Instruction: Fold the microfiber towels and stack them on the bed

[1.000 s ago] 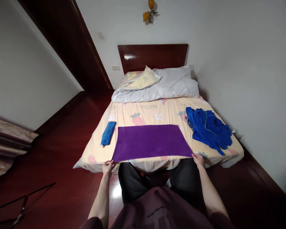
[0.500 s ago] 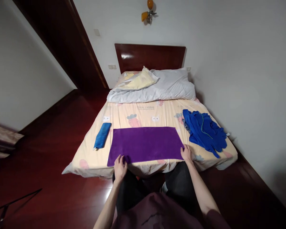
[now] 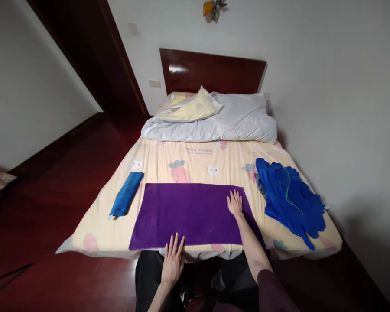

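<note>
A purple towel lies spread flat across the near part of the bed. My left hand is open at the towel's near edge, its fingertips resting on the cloth and its palm over the bed's front. Flat on the towel's right side, close to the far right corner, is my right hand, fingers stretched out. Neither hand grips anything. A folded blue towel lies left of the purple one. On the right is a loose pile of blue cloth with a green cord or trim across it.
The bed has a peach sheet with carrot and rabbit prints. Toward the dark wooden headboard lies a bunched grey-white quilt with a pale yellow part folded over. A white wall runs along the right.
My right hand has left the near right corner and moved forward onto the towel. The left hand has shifted right along the near edge and its fingers have straightened. The view has tilted down.
</note>
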A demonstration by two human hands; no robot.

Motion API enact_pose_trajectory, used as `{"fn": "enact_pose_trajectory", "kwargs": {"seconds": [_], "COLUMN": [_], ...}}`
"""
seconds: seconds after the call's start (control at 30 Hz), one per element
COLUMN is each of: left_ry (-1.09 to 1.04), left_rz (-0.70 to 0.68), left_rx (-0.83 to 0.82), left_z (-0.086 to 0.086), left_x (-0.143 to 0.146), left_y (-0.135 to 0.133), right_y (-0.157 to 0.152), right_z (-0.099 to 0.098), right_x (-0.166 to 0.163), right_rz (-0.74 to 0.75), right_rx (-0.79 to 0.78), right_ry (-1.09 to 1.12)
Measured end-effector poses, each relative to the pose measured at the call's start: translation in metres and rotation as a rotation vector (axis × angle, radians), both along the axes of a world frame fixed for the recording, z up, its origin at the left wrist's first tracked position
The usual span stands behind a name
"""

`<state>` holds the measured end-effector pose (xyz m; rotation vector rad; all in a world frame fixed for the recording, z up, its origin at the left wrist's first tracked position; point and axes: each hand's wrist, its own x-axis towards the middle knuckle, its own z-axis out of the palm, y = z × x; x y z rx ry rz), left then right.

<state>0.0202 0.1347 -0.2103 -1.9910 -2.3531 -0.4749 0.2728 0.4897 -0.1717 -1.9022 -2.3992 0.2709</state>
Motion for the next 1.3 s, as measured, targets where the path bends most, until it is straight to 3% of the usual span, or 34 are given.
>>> {"fn": "enact_pose_trajectory", "kwargs": {"seconds": [0.13, 0.3, 0.4, 0.53, 0.63, 0.77, 0.9, 1.03, 1.2, 1.3], "left_ry": [-0.018, -0.146, -0.373, -0.900, -1.447, -1.982, -2.137, -2.314, -2.414, -2.421], "left_rz": [0.038, 0.080, 0.115, 0.318, 0.450, 0.585, 0.690, 0.875, 1.104, 1.162], "left_rx": [-0.057, -0.044, 0.015, 0.073, -0.026, -0.094, 0.004, 0.125, 0.145, 0.148], "left_z": [0.009, 0.010, 0.018, 0.033, 0.038, 0.038, 0.047, 0.056, 0.060, 0.061], "left_x": [0.008, 0.010, 0.009, 0.026, 0.053, 0.089, 0.105, 0.105, 0.100, 0.097], "left_y": [0.003, 0.007, 0.003, -0.009, -0.011, 0.008, 0.034, 0.049, 0.057, 0.061], "right_y": [0.022, 0.045, 0.055, 0.069, 0.079, 0.080, 0.065, 0.049, 0.040, 0.041], "right_z": [-0.016, -0.016, -0.006, 0.017, 0.038, 0.063, 0.076, 0.075, 0.063, 0.058], "right_x": [0.016, 0.026, 0.028, 0.017, -0.013, -0.083, -0.160, -0.213, -0.232, -0.231], "right_rz": [-0.094, -0.161, -0.190, -0.199, -0.093, 0.260, 0.434, 0.471, 0.399, 0.367], "right_rx": [0.031, 0.018, -0.047, -0.054, 0.049, -0.005, -0.137, -0.236, -0.284, -0.293], "right_ry": [-0.072, -0.098, -0.093, -0.088, -0.036, 0.096, 0.110, 0.005, -0.041, -0.029]}}
